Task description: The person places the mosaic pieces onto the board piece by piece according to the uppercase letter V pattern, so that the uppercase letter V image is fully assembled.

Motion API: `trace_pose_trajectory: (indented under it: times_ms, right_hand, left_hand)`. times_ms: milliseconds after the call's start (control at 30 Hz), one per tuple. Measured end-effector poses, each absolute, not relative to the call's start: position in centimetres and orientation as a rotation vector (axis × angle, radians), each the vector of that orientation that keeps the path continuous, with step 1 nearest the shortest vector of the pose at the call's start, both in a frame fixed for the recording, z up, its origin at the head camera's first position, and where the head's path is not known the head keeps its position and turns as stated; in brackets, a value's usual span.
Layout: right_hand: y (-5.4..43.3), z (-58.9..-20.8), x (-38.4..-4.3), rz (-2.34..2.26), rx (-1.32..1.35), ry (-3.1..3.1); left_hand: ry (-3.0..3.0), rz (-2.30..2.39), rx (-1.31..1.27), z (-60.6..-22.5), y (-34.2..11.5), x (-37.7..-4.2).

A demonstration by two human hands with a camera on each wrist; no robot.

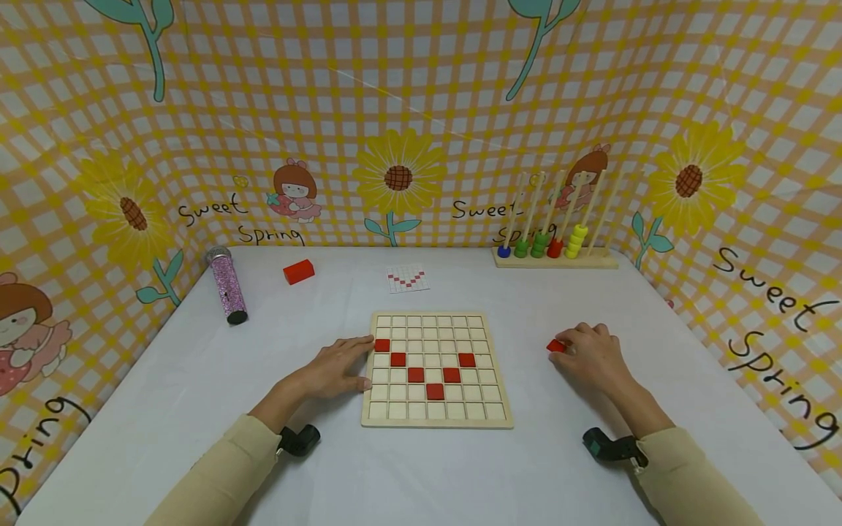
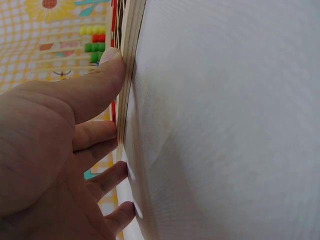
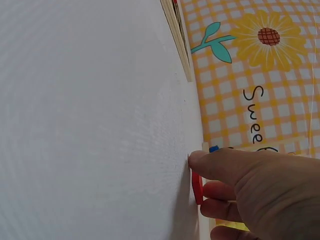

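A wooden grid board lies flat in the middle of the table, with several red square tiles in its cells forming a V. My left hand rests against the board's left edge, thumb and fingers extended. In the left wrist view the thumb touches the board's side. To the right of the board, my right hand pinches a red tile between thumb and fingers, low over the white cloth. The right wrist view shows that tile edge-on, partly covered by the fingers.
Behind the board lies a small card printed with a red V pattern on a grid. A red block and a glittery pink microphone are at the back left. A bead abacus stands at the back right, near the checked cloth wall.
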State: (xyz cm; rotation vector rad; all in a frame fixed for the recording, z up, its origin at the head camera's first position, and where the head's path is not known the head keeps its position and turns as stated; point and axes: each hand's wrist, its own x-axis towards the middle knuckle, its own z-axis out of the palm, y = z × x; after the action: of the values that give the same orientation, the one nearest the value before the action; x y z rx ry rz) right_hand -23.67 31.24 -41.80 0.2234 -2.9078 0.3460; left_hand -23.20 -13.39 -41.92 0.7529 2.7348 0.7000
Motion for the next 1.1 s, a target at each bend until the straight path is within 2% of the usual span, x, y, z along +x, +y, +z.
trace_pose_trajectory:
  times_ms: [1100]
  right_hand:
    - [32.4, -42.1, -23.6, 0.379, 0.201, -2.885]
  left_hand:
    - [2.737, 0.700, 0.766, -42.0, -13.4, -23.2]
